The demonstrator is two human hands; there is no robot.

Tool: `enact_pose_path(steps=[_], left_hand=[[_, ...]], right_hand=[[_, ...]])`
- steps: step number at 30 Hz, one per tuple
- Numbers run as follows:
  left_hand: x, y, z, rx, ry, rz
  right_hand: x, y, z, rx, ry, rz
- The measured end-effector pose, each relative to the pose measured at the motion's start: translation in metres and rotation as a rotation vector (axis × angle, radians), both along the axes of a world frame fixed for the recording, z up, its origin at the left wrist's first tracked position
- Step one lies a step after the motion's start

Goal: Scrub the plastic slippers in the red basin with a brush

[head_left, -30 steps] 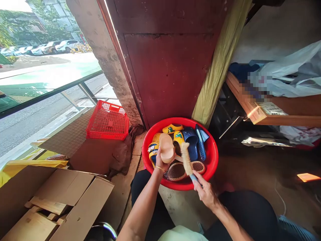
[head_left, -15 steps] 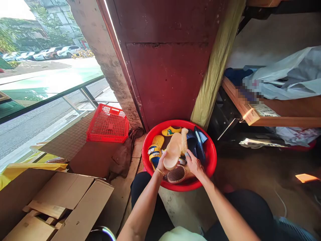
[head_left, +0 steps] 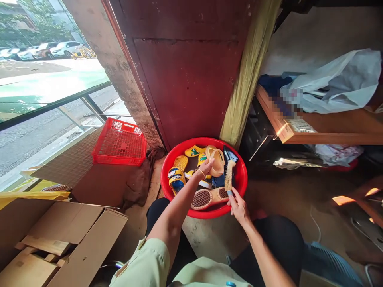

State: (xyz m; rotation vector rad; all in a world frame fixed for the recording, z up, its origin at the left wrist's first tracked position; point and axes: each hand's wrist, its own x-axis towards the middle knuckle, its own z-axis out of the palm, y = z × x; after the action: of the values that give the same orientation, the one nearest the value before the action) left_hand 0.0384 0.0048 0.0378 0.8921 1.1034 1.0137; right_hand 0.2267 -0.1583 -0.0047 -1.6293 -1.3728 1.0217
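My left hand [head_left: 206, 166] reaches across the basin, its fingers closed on the near-left side of a beige slipper [head_left: 218, 164]. In my right hand [head_left: 239, 208], at the basin's right rim, is a scrub brush [head_left: 229, 177] held by its grey-blue handle, bristles pointing up. Several slippers lie in the red basin [head_left: 245, 187]. Nearest me is a tan shoe with a brown patterned sole [head_left: 202, 199], sole up. On the left sit a yellow and blue slipper [head_left: 177, 182] and a yellow one [head_left: 181, 162]; a yellow slipper with a green figure [head_left: 194, 151] lies at the back.
To the left are a red plastic crate [head_left: 119, 145] and an open cardboard box [head_left: 86, 239]. A dark red door [head_left: 191, 87] and a yellowish curtain [head_left: 248, 75] stand behind the basin. A wooden shelf [head_left: 329, 135] with a white plastic bag [head_left: 341, 89] juts out at right.
The beige slipper has moved from above the basin's middle to its far side, turned round, with my left hand. My right hand has drawn the brush away from it, rightward and nearer me.
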Motion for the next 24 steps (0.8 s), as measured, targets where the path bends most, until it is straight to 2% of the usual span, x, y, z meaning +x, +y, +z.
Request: enact_pose_path(steps=[2,4,7,9,11,14,17,19,21,24], left_hand=[[0.002,-0.002,-0.009,0.077,0.127,0.028],[-0.004,-0.009,-0.021,0.173,0.338,0.080],[-0.020,-0.025,-0.037,0.268,0.657,0.031],[-0.032,-0.035,-0.044,0.299,0.728,0.012],[-0.049,-0.045,-0.047,0.338,0.745,0.077],[-0.085,-0.061,-0.043,0.380,0.871,0.287],[-0.119,-0.079,-0.036,0.216,1.022,0.522],[-0.132,-0.088,-0.034,0.106,1.146,0.609],[-0.137,-0.094,-0.033,0.031,1.287,0.601],[-0.135,-0.093,-0.034,-0.043,1.424,0.454]], right_hand=[[-0.002,-0.005,-0.003,0.041,-0.021,-0.063],[-0.008,-0.009,-0.006,0.123,-0.072,-0.077],[-0.023,-0.003,-0.010,0.276,-0.160,0.047],[-0.033,0.009,-0.009,0.272,-0.228,0.154],[-0.040,0.022,-0.008,0.194,-0.286,0.217],[-0.041,0.035,-0.006,0.136,-0.320,0.253],[-0.039,0.035,-0.009,0.128,-0.308,0.259],[-0.038,0.031,-0.012,0.107,-0.280,0.231],[-0.038,0.027,-0.012,0.072,-0.229,0.184],[-0.037,0.026,-0.009,0.003,-0.142,0.135]])
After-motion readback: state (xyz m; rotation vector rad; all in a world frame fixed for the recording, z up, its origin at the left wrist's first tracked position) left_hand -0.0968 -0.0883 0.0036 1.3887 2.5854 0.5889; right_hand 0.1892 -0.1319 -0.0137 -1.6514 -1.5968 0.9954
